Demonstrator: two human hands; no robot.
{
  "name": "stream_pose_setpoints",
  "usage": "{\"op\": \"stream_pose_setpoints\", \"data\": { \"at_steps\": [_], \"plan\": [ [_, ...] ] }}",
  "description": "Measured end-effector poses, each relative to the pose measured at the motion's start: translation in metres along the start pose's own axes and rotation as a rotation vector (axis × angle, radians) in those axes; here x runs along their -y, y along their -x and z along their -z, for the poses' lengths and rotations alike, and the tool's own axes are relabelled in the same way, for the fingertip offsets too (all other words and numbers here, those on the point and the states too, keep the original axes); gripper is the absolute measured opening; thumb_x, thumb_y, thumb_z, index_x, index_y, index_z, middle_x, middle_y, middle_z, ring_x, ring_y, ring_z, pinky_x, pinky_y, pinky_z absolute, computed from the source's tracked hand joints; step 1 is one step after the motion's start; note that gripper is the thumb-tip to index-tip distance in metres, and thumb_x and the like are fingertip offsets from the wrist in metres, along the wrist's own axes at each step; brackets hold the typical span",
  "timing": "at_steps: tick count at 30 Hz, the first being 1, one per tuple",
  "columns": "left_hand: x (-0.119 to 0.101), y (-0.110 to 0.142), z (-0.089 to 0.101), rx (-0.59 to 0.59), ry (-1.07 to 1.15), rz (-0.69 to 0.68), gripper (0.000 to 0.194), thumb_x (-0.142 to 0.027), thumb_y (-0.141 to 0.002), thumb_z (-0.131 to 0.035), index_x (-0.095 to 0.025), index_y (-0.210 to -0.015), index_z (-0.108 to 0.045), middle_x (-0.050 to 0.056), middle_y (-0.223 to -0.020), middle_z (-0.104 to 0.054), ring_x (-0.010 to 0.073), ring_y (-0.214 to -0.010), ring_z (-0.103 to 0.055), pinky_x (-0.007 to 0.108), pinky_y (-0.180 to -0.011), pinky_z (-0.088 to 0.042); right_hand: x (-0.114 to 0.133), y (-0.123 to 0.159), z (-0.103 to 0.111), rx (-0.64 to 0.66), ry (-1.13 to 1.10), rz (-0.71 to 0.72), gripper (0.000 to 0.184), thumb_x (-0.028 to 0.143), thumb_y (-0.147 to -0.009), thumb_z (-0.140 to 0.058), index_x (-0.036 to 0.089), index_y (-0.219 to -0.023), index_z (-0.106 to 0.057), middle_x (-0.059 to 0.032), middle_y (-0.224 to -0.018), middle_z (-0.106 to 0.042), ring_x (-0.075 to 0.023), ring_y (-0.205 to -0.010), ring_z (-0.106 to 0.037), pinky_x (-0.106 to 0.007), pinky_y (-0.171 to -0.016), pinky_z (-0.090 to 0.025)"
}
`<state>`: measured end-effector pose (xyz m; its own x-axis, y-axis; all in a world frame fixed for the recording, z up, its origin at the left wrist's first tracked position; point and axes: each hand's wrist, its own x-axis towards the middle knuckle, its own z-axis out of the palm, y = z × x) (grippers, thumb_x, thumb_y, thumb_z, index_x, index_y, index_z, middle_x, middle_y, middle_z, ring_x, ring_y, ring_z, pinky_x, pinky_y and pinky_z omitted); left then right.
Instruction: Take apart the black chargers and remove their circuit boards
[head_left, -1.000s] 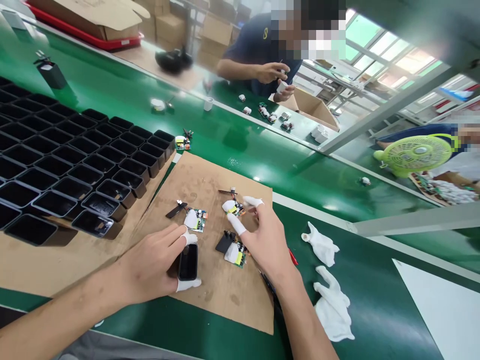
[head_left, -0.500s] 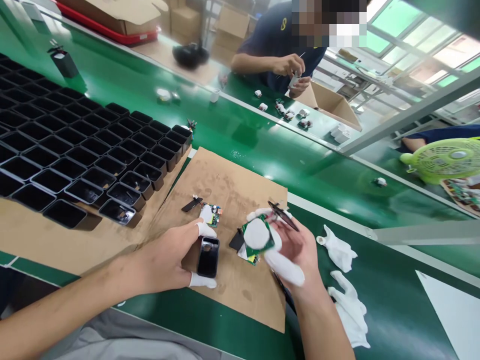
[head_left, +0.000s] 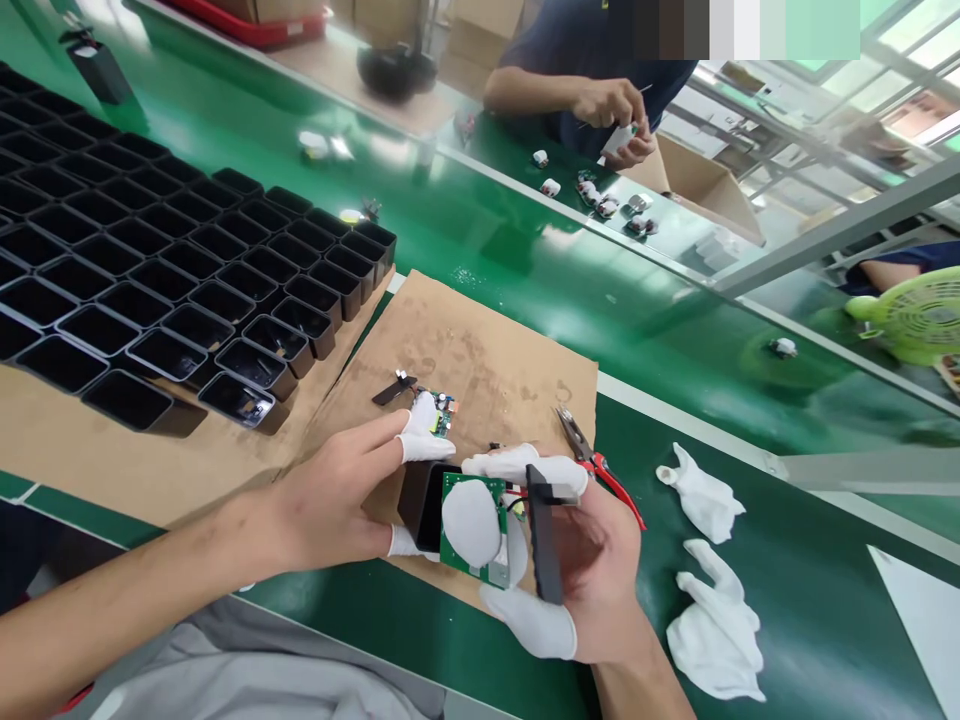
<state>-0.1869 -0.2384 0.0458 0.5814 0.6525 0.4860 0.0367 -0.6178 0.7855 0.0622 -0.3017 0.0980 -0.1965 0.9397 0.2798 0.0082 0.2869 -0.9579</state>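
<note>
My left hand, with white finger cots, is closed around a small black plastic case held tilted with its opening to the right. In my right hand, also in finger cots, is a green circuit board bearing a round white pad. Its edge is right at the case's opening; whether it is inside I cannot tell. A flat black end piece, wired to the board, lies across my right fingers. Another circuit board with a black piece lies on the cardboard beyond my left fingers.
Rows of empty black cases fill the left side. Red-handled pliers lie at the cardboard's right edge. White gloves rest on the green table further right. Across the bench a person's hands hold a small white part.
My right hand has brought the circuit board left and turned it up against the case's opening. My left hand has tilted the case toward it. The pliers have come into view.
</note>
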Motion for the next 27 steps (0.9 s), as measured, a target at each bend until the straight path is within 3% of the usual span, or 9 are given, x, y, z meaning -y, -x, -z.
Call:
{"op": "stream_pose_setpoints", "data": {
  "at_steps": [6, 14, 20, 27],
  "plan": [
    [-0.003, -0.0019, 0.0014, 0.004, -0.036, -0.012, 0.062, -0.032, -0.094, -0.095, -0.02, -0.146, -0.064, 0.012, -0.118, -0.076, 0.0273, -0.103, -0.081, 0.036, -0.089, -0.067, 0.0053, -0.0017, -0.0037, 0.004, 0.03, -0.023, 0.078, 0.006, -0.071, -0.103, 0.034, -0.14, -0.08, -0.0084, -0.127, -0.084, -0.0337, -0.111, -0.083, -0.049, -0.099, -0.071],
    [-0.0053, -0.0024, 0.0032, 0.023, -0.077, 0.011, 0.059, -0.029, -0.094, -0.092, -0.022, -0.145, -0.064, 0.011, -0.121, -0.077, 0.027, -0.106, -0.081, 0.036, -0.089, -0.068, 0.0034, -0.0013, 0.0006, 0.057, 0.131, 0.03, 0.093, 0.001, -0.068, -0.098, 0.04, -0.149, -0.076, -0.0034, -0.132, -0.084, -0.0308, -0.116, -0.081, -0.043, -0.101, -0.069],
    [-0.0071, -0.003, 0.0033, 0.053, -0.06, 0.045, 0.049, -0.034, -0.101, -0.087, -0.018, -0.142, -0.066, 0.011, -0.117, -0.076, 0.0265, -0.103, -0.081, 0.036, -0.087, -0.069, 0.0057, -0.0003, -0.0013, 0.053, 0.194, 0.029, 0.09, -0.001, -0.068, -0.094, 0.037, -0.148, -0.077, -0.0053, -0.126, -0.083, -0.0301, -0.107, -0.08, -0.045, -0.096, -0.069],
    [-0.0042, -0.0002, 0.0034, 0.049, -0.051, 0.059, 0.052, -0.031, -0.097, -0.09, -0.018, -0.142, -0.067, 0.012, -0.118, -0.077, 0.0282, -0.104, -0.08, 0.038, -0.089, -0.069, 0.0058, -0.0031, -0.0004, 0.086, 0.236, 0.041, 0.088, 0.001, -0.07, -0.095, 0.035, -0.148, -0.077, -0.0068, -0.121, -0.082, -0.0306, -0.102, -0.079, -0.046, -0.092, -0.07]
  ]
}}
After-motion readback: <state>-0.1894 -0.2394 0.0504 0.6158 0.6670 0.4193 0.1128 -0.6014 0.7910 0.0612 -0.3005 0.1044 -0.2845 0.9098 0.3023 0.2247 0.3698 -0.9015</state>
